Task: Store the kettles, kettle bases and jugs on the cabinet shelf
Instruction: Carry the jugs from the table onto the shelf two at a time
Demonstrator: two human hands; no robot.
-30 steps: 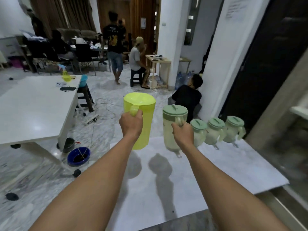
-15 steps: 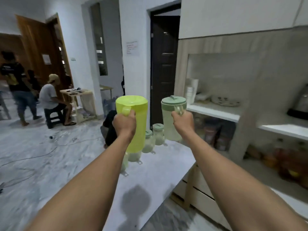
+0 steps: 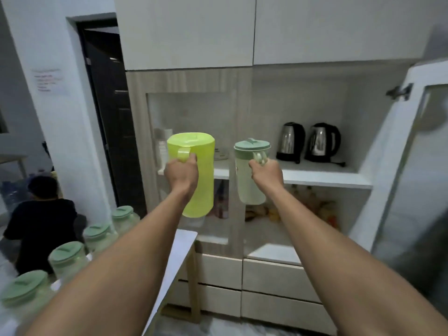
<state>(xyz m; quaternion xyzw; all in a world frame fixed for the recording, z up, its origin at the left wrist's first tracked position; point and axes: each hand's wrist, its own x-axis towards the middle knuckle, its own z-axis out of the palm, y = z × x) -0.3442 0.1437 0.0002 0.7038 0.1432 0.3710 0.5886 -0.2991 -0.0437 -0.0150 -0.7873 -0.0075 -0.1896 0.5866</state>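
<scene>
My left hand (image 3: 181,175) grips the handle of a bright yellow-green jug (image 3: 198,180), held up in front of the cabinet. A pale jug with a green lid (image 3: 247,180) hangs from my right hand (image 3: 266,173), which is closed around its handle. Both jugs are level with the white cabinet shelf (image 3: 322,177). Two steel kettles stand on black bases at the shelf's back right: the left kettle (image 3: 290,141) and the right kettle (image 3: 322,142). Several more green-lidded jugs (image 3: 68,257) stand on the white table (image 3: 174,253) at lower left.
The cabinet's glass door (image 3: 412,166) stands open at the right. Behind the closed left glass panel (image 3: 189,112) are cups and a plate. Bottles and food fill the lower shelf (image 3: 303,209); drawers (image 3: 274,280) lie below. A person in black (image 3: 41,226) sits at left by a dark doorway.
My view has swung right from the room and table to face the cabinet. Both jugs stayed in my hands and now sit close before the shelf; the kettles came into view.
</scene>
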